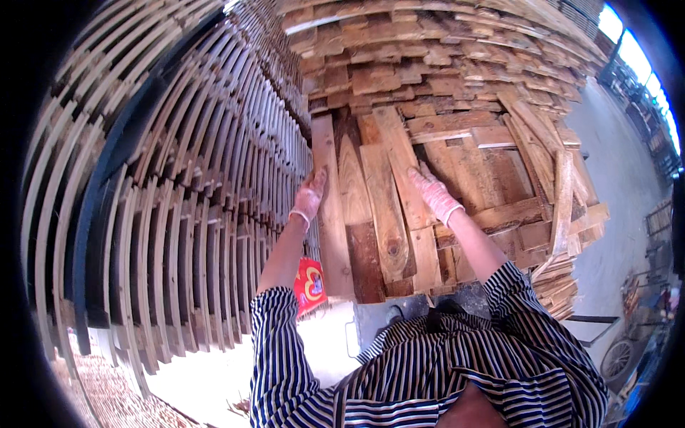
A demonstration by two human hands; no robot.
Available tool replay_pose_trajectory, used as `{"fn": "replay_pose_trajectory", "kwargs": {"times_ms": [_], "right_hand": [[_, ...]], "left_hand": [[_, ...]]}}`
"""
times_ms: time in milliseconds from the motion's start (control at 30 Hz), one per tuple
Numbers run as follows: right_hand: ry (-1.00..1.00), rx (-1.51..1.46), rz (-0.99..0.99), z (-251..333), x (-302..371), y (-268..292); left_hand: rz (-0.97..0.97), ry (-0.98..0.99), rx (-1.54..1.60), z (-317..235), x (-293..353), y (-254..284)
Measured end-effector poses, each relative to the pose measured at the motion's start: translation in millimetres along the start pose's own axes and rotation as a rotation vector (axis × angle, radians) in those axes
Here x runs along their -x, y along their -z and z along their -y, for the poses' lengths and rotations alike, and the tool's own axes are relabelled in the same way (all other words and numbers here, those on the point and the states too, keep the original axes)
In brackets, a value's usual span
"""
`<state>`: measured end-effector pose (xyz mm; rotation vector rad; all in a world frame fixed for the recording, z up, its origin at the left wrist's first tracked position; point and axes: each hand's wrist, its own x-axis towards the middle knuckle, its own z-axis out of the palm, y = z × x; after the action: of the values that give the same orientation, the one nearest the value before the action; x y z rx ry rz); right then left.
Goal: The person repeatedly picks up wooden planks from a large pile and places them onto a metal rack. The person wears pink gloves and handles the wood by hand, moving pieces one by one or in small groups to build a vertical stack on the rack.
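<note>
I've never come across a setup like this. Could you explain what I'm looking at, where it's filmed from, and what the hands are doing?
There's no machine here: a person in a striped shirt works with their own two hands. The single picture comes from a wide camera on their head, looking down, so straight edges bend near the rim.

In front of them, loose boards lie side by side, with a layered wood pile beyond. The left hand is against the leftmost board; the right hand touches the edge of a slanted board. Whether either hand grips firmly or only steadies, I can't tell. Stacked slats stand on the left.
</note>
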<state>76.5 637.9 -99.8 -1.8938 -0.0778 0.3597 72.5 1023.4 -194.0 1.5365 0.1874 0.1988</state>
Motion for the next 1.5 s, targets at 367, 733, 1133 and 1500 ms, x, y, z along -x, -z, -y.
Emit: {"fn": "replay_pose_trajectory", "kwargs": {"times_ms": [367,733,1133,1500], "right_hand": [[0.186,0.214,-0.088,-16.7,2.3,-14.5],[0.030,0.414,0.075,23.7,10.8,14.4],[-0.222,0.721,-0.823,-38.9,180.4,291.3],[0.196,0.737,-0.820,-25.5,186.8,344.6]], "left_hand": [[0.117,0.247,0.122,-66.2,30.5,-20.8],[0.069,-0.004,0.029,-33.2,6.9,-12.3],[-0.078,-0.329,-1.348,-82.8,4.6,-80.2],[0.643,-0.331,-0.470,-149.9,77.0,-482.0]]}}
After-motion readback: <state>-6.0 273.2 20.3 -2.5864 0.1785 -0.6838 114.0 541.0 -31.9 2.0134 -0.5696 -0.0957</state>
